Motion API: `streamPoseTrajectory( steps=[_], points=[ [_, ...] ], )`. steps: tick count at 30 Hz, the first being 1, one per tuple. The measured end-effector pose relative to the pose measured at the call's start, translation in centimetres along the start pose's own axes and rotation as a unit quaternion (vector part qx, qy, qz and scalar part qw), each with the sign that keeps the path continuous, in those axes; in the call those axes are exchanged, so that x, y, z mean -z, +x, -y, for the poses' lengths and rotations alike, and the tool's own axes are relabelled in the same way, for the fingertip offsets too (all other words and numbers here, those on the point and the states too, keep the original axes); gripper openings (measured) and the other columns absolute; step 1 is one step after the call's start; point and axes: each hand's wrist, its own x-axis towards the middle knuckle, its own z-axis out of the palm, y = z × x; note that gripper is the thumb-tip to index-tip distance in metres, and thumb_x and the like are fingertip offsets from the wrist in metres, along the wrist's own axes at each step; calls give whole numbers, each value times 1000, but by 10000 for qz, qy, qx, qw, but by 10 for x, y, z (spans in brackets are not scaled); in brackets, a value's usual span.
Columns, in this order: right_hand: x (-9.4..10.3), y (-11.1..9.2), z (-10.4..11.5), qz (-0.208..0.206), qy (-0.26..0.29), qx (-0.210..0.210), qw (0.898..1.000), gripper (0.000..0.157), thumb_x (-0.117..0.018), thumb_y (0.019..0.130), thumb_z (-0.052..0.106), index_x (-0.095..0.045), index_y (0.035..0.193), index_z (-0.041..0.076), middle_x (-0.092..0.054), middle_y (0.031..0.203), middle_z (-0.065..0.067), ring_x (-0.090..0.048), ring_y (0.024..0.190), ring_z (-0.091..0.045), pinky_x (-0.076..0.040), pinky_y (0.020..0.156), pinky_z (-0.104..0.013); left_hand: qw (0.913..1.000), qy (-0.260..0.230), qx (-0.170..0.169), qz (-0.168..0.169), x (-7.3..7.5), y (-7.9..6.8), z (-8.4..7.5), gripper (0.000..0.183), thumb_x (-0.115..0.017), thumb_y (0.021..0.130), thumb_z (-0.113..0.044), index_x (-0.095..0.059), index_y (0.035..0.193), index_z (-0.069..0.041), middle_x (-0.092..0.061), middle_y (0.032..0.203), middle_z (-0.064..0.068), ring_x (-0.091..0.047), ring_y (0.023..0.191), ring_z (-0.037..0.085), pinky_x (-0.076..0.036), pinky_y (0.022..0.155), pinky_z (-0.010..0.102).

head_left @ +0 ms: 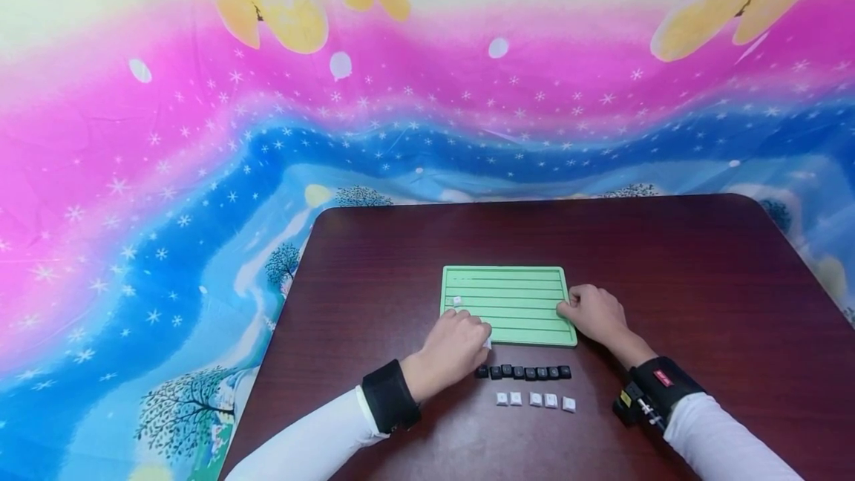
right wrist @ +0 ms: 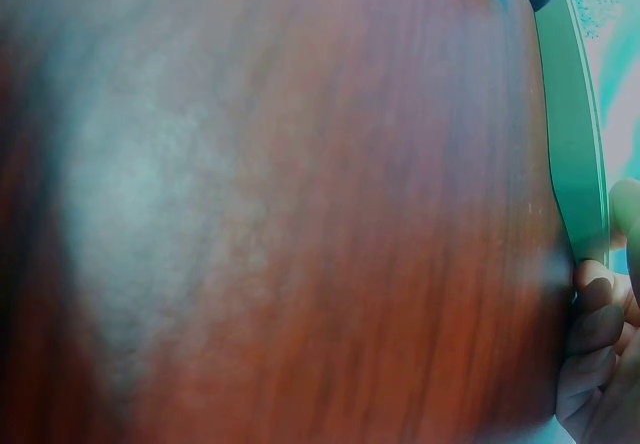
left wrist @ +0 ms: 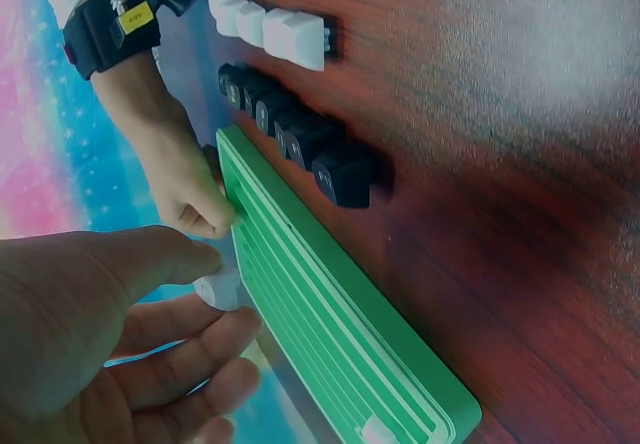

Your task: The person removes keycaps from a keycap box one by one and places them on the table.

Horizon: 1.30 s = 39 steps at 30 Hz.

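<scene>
My left hand (head_left: 453,346) is over the front left corner of a green ridged tray (head_left: 524,308). Between its thumb and fingers it pinches a white keycap (left wrist: 220,289). Another white keycap (head_left: 457,301) sits on the tray near its left side. At the tray's right edge, my right hand (head_left: 597,314) holds the rim, thumb on top and fingers curled at the outer side, as the right wrist view shows.
A row of several black keycaps (head_left: 531,373) lies in front of the tray on the dark wooden table (head_left: 374,266). Nearer to me is a row of several white keycaps (head_left: 536,398). A printed cloth (head_left: 414,95) hangs behind the table.
</scene>
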Motion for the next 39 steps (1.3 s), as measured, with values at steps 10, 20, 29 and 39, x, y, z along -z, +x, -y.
streamPoseTrajectory(
  steps=[10,20,29,39],
  points=[
    [-1,0,-1,-30,-26,-24,10000,38,-61,87,26,-37,59,17,-27,55,6,-23,51,-13,-18,51,-27,9995,76,-198,253,6,-6,-9,11,-76,86,-33,-71,83,-23,-67,73,-12,-61,68,8,-38,59,22],
    [-2,0,-1,-44,-2,-37,10000,39,-62,87,25,-37,59,17,-26,55,6,-22,51,-13,-17,51,-27,9985,49,-363,400,5,-10,-11,11,-76,85,-35,-71,83,-25,-68,74,-12,-61,67,7,-37,59,22],
    [-2,-1,-1,-66,3,19,10000,38,-61,87,26,-35,60,17,-26,55,6,-21,51,-14,-17,51,-27,9977,-67,-466,483,3,-17,-18,12,-77,84,-33,-69,79,-26,-67,72,-13,-56,62,6,-33,59,20],
    [-1,-1,-1,-50,18,-2,10000,38,-61,87,25,-36,60,17,-26,55,6,-22,51,-14,-17,51,-27,9960,-91,-660,589,3,-22,-24,14,-76,86,-35,-69,80,-24,-66,71,-13,-56,62,5,-36,62,21]
  ],
)
